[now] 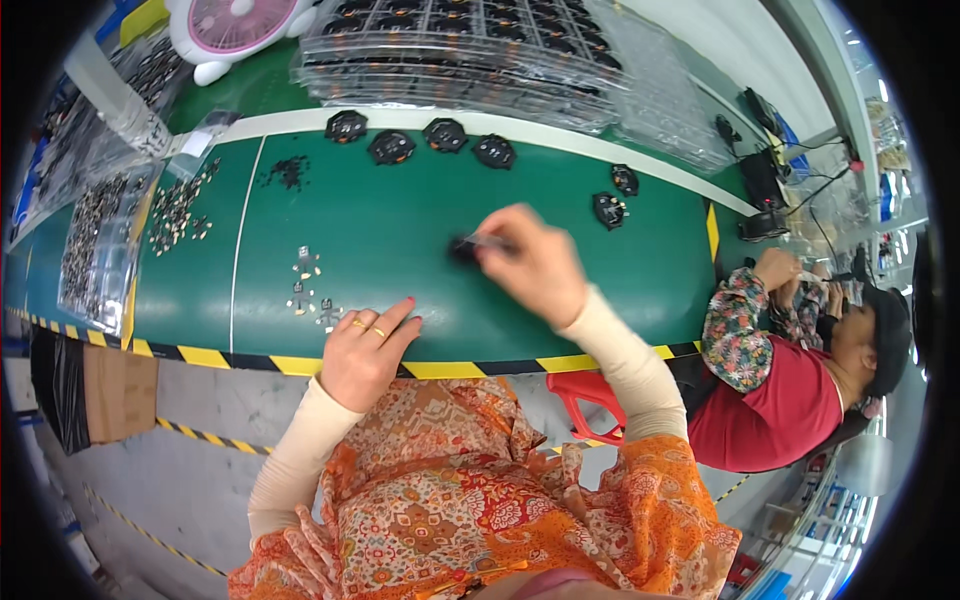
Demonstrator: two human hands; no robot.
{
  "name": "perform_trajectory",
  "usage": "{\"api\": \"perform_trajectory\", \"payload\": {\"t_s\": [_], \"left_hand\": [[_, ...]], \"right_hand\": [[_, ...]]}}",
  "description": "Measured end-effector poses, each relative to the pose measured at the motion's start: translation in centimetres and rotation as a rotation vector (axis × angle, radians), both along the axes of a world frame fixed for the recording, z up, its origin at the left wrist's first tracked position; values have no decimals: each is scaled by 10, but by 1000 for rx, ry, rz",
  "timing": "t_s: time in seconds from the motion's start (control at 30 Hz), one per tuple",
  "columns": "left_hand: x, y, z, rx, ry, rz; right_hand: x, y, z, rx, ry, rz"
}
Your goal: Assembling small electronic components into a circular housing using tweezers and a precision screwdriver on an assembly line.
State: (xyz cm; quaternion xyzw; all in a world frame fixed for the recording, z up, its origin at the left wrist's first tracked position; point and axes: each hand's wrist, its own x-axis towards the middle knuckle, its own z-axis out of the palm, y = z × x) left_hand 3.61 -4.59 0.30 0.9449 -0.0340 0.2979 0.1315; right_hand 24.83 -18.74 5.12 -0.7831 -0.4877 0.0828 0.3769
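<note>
Resting on the near edge of the green work surface point(420, 215), the left hand point(365, 345) is lying knuckles up with its fingers loosely spread, gripping nothing, two gold rings showing on one finger. Just beyond its fingertips, a scatter of small pale parts point(308, 290) is lying on the green mat. The right hand point(535, 262) is reaching out over the middle of the surface, its fingers bunched around a thin tool point(488, 241) whose tip is meeting a small black part point(463, 249); that part is sitting on the mat just left of the hand, dark, rounded and slightly blurred, so its finer detail is not readable. Whether the fingers are also touching the part itself cannot be told.

Farther away, a curved row of similar black round pieces point(392, 147) is lying along a white line, and two more are sitting to the right. A heap of tiny dark bits point(288, 172) is lying at far left, with pale small pieces point(178, 212) beside it. Stacks of clear plastic trays point(470, 45) are filling the far side, next to a pink and white fan point(235, 25). On the right, another person in a red top point(775, 405) is working with both hands raised
</note>
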Motion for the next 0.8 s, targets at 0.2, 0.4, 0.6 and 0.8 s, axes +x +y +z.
{"api": "perform_trajectory", "payload": {"t_s": [0.2,0.4,0.6,0.8], "left_hand": [[3,-3,-1,-66,-12,8],[2,0,0,-66,-17,15],[-7,7,10,-275,61,-49],[60,73,45,43,41,157]], "right_hand": [[180,-135,-5,195,-195,-553],[208,-184,-45,-110,-53,-706],[196,-173,-35,-407,-335,-868],[148,-42,-34,144,-543,-397]]}}
